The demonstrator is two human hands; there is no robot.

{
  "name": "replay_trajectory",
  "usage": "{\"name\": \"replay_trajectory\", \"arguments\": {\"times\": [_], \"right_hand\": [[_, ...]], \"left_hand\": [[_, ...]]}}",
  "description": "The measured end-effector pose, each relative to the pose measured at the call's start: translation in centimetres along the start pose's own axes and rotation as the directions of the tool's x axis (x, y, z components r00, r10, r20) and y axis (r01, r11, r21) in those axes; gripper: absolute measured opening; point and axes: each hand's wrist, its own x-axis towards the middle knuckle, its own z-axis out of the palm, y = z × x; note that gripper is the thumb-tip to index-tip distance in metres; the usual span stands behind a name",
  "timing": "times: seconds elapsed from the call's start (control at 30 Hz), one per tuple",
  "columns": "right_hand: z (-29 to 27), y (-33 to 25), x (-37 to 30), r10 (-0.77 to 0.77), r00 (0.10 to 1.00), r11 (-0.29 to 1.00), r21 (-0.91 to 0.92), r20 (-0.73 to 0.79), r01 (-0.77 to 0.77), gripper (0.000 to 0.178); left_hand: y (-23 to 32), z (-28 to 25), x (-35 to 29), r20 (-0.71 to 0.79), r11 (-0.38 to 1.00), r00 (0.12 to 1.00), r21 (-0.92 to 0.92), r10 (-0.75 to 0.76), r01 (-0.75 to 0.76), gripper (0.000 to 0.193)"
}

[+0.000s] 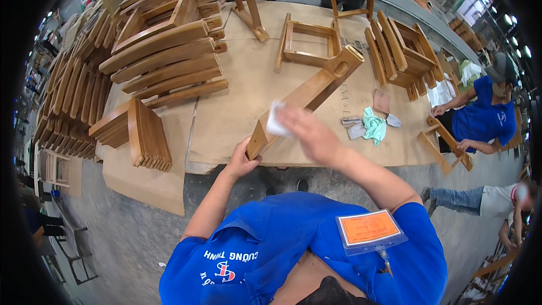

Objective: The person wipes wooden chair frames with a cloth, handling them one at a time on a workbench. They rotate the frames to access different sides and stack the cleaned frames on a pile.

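A brown wooden furniture frame point(299, 93) with an oblong slot near its far end stands tilted across the cardboard-covered table in front of me. My left hand point(241, 159) grips its near end, fingers wrapped round the wood. Against its broad face my right hand point(307, 131) presses a white pad point(278, 118), perhaps sandpaper or cloth; its kind is not clear. Right of the frame lie a mint-green cloth point(374, 126), a pinkish-brown pad point(381, 101) and some grey pieces point(355, 129).
Tall stacks of wooden frames point(164, 51) fill the left, with angled pieces point(135, 135) nearer. More frames point(403, 51) stand at the right, and one frame point(310, 42) lies at the back. A co-worker in blue point(483, 107) handles a frame at right; two more people stand across the table point(248, 90).
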Motion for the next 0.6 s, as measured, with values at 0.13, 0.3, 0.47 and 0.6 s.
{"name": "replay_trajectory", "arguments": {"times": [0.13,0.3,0.47,0.6], "right_hand": [[-1.8,5.6,1.0,0.354,0.912,0.935,0.058,-0.207,-0.350,0.048],[-0.8,0.8,0.4,0.206,0.971,0.979,0.018,-0.122,-0.205,0.058],[-1.3,0.4,-0.2,0.046,0.997,0.991,0.130,-0.058,-0.039,0.062],[-3.6,3.6,0.8,0.341,0.924,0.939,0.108,-0.170,-0.327,0.062]], "left_hand": [[0.0,-0.4,0.4,-0.006,1.000,1.000,0.017,0.003,-0.003,0.056],[0.2,-0.1,2.2,0.006,0.999,1.000,0.029,0.014,-0.014,0.054],[0.7,-0.5,2.8,0.044,1.000,0.999,-0.006,0.004,-0.003,0.054],[1.1,-0.6,3.0,0.068,1.000,0.998,-0.016,-0.004,0.006,0.054]]}}
